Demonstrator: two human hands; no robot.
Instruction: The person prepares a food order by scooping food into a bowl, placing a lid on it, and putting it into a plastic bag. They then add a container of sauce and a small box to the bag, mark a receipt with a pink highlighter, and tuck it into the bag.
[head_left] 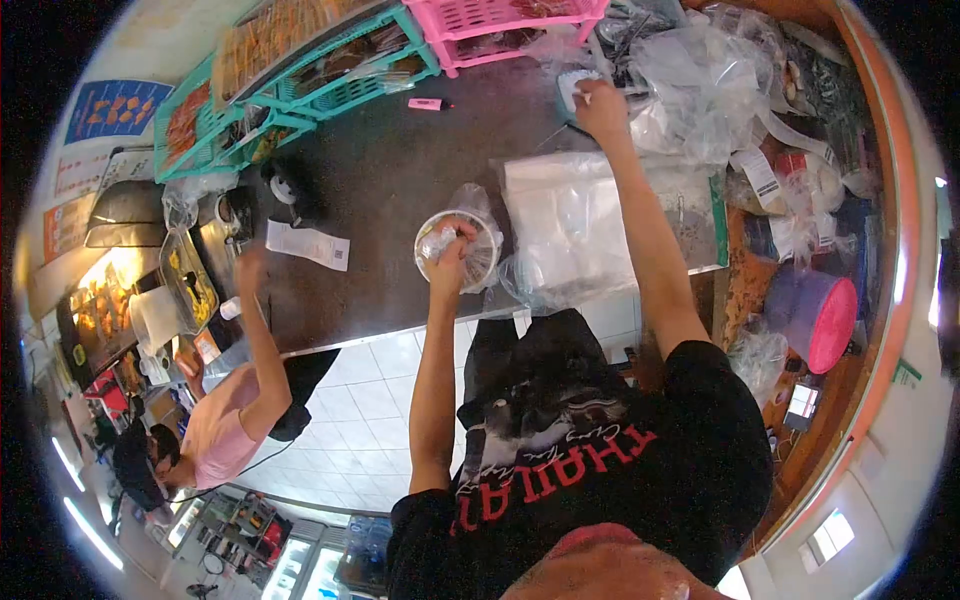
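Note:
My left hand (pixel 449 248) is over a round white tub (pixel 487 262) lined with clear plastic. Its fingers are closed on crumpled clear plastic (pixel 436 240) at the tub's mouth. Further right, at the back of the dark table, my right hand (pixel 602 108) reaches to a small container (pixel 570 92) with white contents. The fingers are bent together around something small and white that I cannot make out. Between my arms lies a stack of clear plastic bags (pixel 565 220).
Green baskets (pixel 330 85) and a pink basket (pixel 500 20) line the back. A pink marker (pixel 428 104), a paper slip (pixel 308 246) and a black device (pixel 285 190) lie on the table (pixel 380 150). A co-worker (pixel 225 420) stands at left. Plastic bags (pixel 700 90) crowd the right.

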